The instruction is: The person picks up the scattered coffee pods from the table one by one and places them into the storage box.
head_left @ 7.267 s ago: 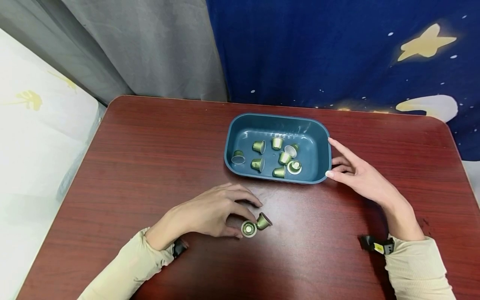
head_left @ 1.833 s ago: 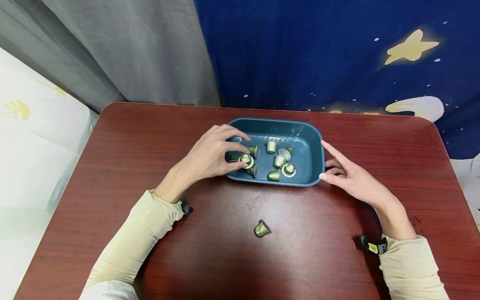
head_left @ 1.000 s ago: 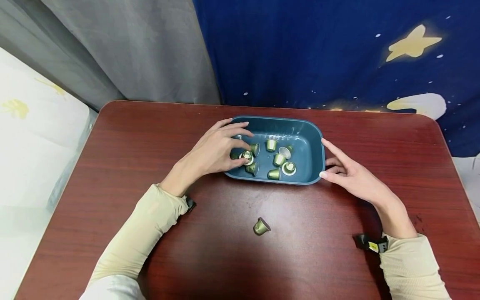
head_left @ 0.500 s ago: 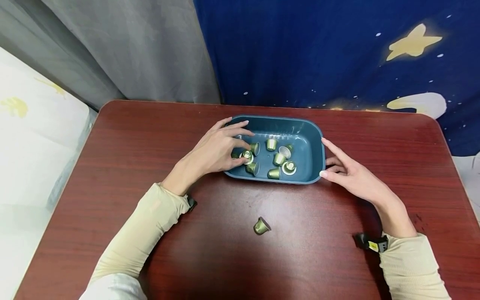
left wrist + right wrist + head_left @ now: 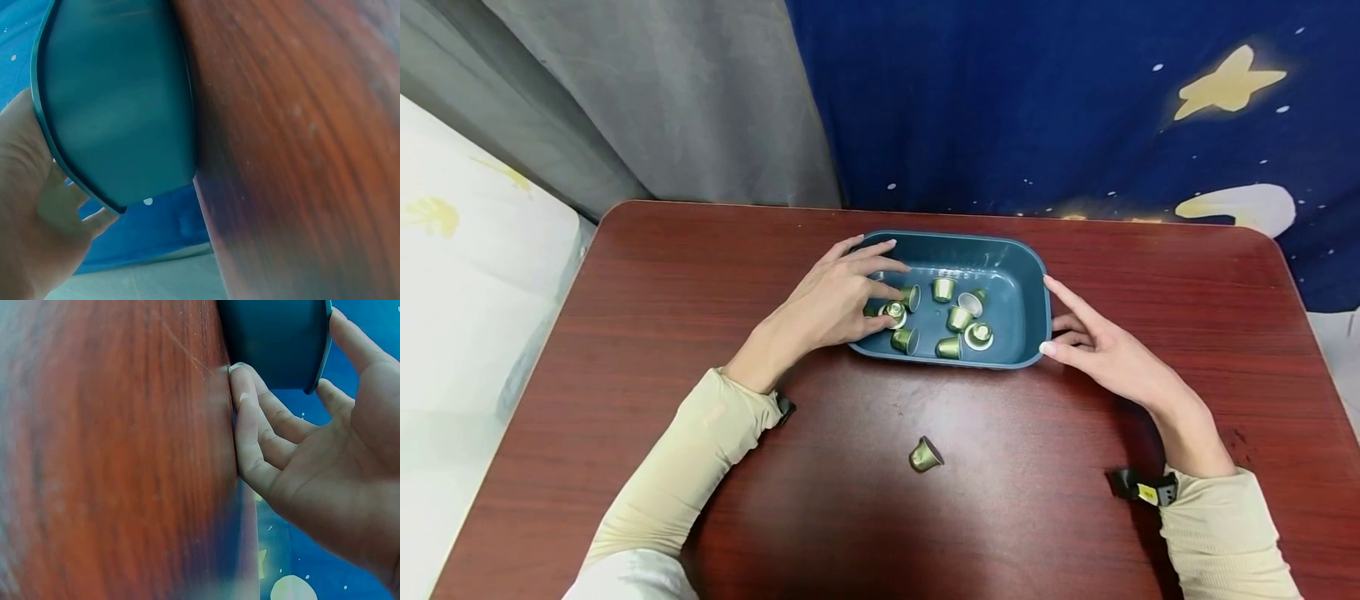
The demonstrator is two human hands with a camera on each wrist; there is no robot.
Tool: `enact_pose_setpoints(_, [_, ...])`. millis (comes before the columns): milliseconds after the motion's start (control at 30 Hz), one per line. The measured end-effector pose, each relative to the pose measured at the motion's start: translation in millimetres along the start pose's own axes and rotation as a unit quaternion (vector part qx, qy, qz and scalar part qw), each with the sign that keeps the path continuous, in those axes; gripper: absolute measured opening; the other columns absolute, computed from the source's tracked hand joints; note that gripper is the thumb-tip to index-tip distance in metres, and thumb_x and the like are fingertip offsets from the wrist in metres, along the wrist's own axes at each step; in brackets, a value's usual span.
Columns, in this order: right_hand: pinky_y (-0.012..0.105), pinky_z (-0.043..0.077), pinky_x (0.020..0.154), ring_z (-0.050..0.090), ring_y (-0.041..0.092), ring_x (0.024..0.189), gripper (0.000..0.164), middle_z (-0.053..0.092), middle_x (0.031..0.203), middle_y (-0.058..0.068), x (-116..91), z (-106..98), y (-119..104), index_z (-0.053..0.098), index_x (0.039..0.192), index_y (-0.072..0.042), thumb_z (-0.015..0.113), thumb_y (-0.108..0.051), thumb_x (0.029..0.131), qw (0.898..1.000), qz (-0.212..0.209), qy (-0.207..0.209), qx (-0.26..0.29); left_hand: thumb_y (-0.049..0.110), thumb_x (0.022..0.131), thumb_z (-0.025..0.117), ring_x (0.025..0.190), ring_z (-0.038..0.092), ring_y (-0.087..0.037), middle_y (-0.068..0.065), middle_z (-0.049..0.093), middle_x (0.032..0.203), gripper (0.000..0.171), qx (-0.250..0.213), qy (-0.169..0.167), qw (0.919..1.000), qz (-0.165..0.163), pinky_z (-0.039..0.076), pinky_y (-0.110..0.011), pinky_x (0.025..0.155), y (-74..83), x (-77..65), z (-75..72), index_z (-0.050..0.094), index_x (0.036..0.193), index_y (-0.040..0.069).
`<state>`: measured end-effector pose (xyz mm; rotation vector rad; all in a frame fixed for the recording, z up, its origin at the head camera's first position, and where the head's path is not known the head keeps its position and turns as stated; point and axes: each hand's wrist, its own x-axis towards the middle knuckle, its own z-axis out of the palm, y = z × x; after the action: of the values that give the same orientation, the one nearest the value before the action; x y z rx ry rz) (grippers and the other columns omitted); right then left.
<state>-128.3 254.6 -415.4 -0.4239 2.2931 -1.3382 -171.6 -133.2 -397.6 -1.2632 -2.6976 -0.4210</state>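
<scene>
A dark teal plastic bin [image 5: 940, 364] stands toward the back of the table, holding several green coffee capsules, some on their sides. My left hand [image 5: 823, 304] reaches over the bin's left end. Between its thumb and index finger it pinches a capsule [image 5: 894, 311], narrow end up. In the left wrist view the bin wall [image 5: 115, 106] hides that capsule. My right hand [image 5: 1112, 354] touches the bin's right end with index fingertip and thumb; its other fingers [image 5: 247, 419] rest on the table beside it. One capsule [image 5: 926, 454] lies tipped on the table in front of the bin.
The reddish wooden table [image 5: 715, 283] runs back to a grey curtain [image 5: 700, 100] and a dark blue curtain [image 5: 1000, 108] with stars. White fabric [image 5: 467, 275] hangs at the left. Black straps circle both wrists.
From the table, my left hand has brought one of two capsules into the bin. Over the last second it barely moves; a capsule below its thumb shifts slightly. My right hand stays at the bin.
</scene>
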Motion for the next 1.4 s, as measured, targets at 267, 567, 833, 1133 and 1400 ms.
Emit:
enact_pose_setpoints(267, [0.019,0.050,0.081,0.067,0.022,0.101,0.082,0.061,0.119,0.016,-0.8,-1.3,-2.4,0.016,0.158,-0.041,0.064,-0.014,0.098,1.000,0.000,0.001,-0.005,0.034,0.082,0.081,0.141,0.039,-0.026,0.000,0.061,0.136,0.030,0.000,0.003,1.0000,0.003,0.018,-0.049,0.119,-0.2,0.5,0.3,0.079,0.109,0.022])
enact_pose_setpoints(567, [0.020,0.050,0.080,0.067,0.020,0.101,0.082,0.060,0.120,0.016,-0.4,-2.4,-3.9,0.015,0.158,-0.042,0.065,-0.018,0.098,1.000,0.009,-0.005,-0.008,0.033,0.085,0.078,0.139,0.042,-0.025,0.000,0.062,0.134,0.026,0.010,0.019,0.9997,0.011,0.023,-0.049,0.117,2.7,-1.2,-1.4,0.079,0.108,0.021])
enact_pose_setpoints(833, [0.019,0.050,0.082,0.066,0.019,0.102,0.082,0.060,0.121,0.016,-0.9,-2.4,-6.5,0.016,0.157,-0.043,0.065,-0.018,0.097,1.000,0.019,-0.004,0.002,0.041,0.086,0.075,0.135,0.045,-0.027,-0.002,0.063,0.132,0.029,0.011,0.037,0.9989,0.027,0.026,-0.051,0.115,9.2,-2.4,-3.5,0.080,0.105,0.019])
enact_pose_setpoints(1133, [0.018,0.049,0.082,0.067,0.014,0.100,0.081,0.061,0.119,0.016,-1.2,-3.4,-4.9,0.017,0.157,-0.043,0.065,-0.016,0.098,1.000,0.018,0.000,0.007,0.044,0.085,0.075,0.133,0.046,-0.027,-0.002,0.064,0.129,0.033,0.019,0.054,0.9973,0.046,0.027,-0.052,0.114,18.1,-2.2,-8.4,0.080,0.105,0.019])
enact_pose_setpoints(1400, [0.019,0.049,0.082,0.067,0.018,0.101,0.080,0.062,0.118,0.015,-1.4,-1.9,-3.4,0.018,0.156,-0.045,0.065,-0.018,0.098,1.000,0.024,0.004,0.008,0.042,0.085,0.076,0.130,0.048,-0.026,-0.001,0.064,0.127,0.032,0.012,0.071,0.9949,0.071,0.028,-0.053,0.113,27.4,-3.8,-13.4,0.079,0.105,0.018])
